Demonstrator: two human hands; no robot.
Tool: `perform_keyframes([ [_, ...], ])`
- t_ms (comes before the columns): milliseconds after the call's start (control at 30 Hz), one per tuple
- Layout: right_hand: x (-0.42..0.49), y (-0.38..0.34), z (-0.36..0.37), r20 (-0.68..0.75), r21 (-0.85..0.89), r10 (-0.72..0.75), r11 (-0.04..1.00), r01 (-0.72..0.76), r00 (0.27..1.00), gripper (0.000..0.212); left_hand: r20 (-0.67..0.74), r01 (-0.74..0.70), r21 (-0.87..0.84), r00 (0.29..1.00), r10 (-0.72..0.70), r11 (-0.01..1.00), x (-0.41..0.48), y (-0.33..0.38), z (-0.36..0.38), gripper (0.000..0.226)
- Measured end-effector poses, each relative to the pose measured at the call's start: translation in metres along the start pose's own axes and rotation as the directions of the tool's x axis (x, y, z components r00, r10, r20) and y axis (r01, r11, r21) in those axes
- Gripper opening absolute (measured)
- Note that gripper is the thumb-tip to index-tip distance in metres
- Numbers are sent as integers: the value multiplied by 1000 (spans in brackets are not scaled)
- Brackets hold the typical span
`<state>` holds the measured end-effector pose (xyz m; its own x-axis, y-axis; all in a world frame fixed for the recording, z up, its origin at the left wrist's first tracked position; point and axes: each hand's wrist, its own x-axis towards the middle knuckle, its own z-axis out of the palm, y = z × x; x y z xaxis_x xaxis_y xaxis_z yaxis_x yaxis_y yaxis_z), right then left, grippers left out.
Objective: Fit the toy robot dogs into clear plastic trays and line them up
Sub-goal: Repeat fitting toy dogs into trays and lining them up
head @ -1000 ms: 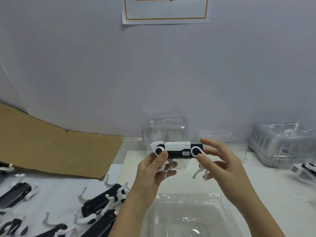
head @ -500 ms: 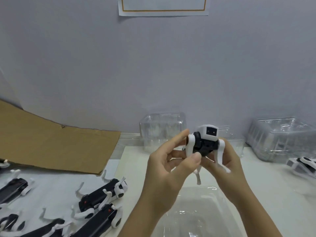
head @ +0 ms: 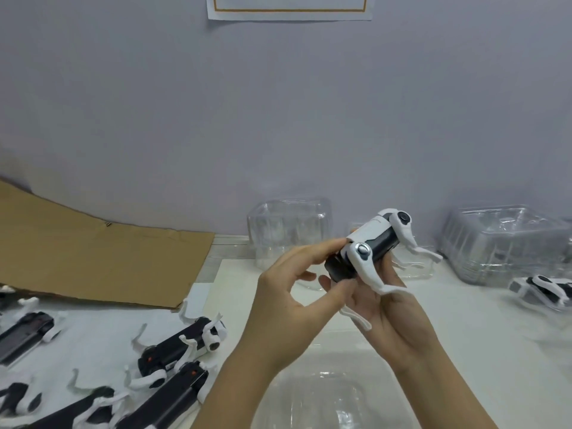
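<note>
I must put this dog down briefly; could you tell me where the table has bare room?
Bare table lies between the cardboard and the left hand, and between the right hand and the dog at the right edge. Crowded: loose dogs at left, the clear tray in front.

The toy robot dog (head: 376, 239) was white over a black body with grey joint discs; the cardboard sheet (head: 102, 255) left of it was plain brown.
</note>
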<state>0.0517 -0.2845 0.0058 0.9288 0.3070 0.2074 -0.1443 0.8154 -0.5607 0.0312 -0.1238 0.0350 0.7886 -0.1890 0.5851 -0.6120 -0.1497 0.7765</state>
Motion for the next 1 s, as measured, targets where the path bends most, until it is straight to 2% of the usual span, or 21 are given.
perform_keyframes([
  [133, -1, -5, 1, -122, -150, -109, 985, 90, 987, 44, 44, 65, 80, 997, -69, 995, 0, -3, -9, 49],
  [200, -3, -13, 0, -131, -392, -255, 901, 186, 958, 44, 102, 130, 135, 984, -144, 982, -6, -10, -21, 63],
  [267, -8, -24, 2, -71, -647, -371, 724, 240, 926, 37, 170, 213, 138, 957, -235, 967, -19, -21, -31, 85],
  [300, -13, -29, 4, -63, -754, -399, 619, 218, 915, 35, 215, 262, 129, 934, -285, 956, -28, -28, -34, 97],
  [367, -22, -32, 6, -5, -917, -405, 365, 157, 914, 29, 313, 325, 152, 880, -357, 933, -49, -41, -36, 115],
  [400, -27, -30, 6, 46, -965, -369, 222, 137, 928, 36, 354, 326, 178, 859, -369, 929, -59, -48, -35, 121],
  [467, -36, -23, 5, 83, -993, -278, 58, 103, 957, 52, 401, 333, 210, 828, -392, 919, -76, -60, -32, 127],
  [533, -43, -16, 4, 72, -997, -212, -21, 69, 975, 57, 404, 377, 199, 809, -426, 905, -84, -70, -30, 128],
  [633, -50, -10, 1, 65, -963, -67, -265, 45, 996, 45, 387, 415, 180, 803, -452, 892, -86, -77, -30, 127],
  [733, -53, -11, -2, 86, -857, 56, -505, 102, 995, 34, 385, 421, 176, 802, -456, 890, -85, -79, -31, 130],
  [900, -46, -3, -1, 73, -687, 187, -703, 185, 980, 37, 397, 448, 181, 781, -481, 876, -85, -81, -33, 131],
  [1000, -40, 9, 1, 16, -632, 256, -747, 208, 967, 36, 399, 468, 175, 771, -497, 866, -83, -80, -33, 133],
])
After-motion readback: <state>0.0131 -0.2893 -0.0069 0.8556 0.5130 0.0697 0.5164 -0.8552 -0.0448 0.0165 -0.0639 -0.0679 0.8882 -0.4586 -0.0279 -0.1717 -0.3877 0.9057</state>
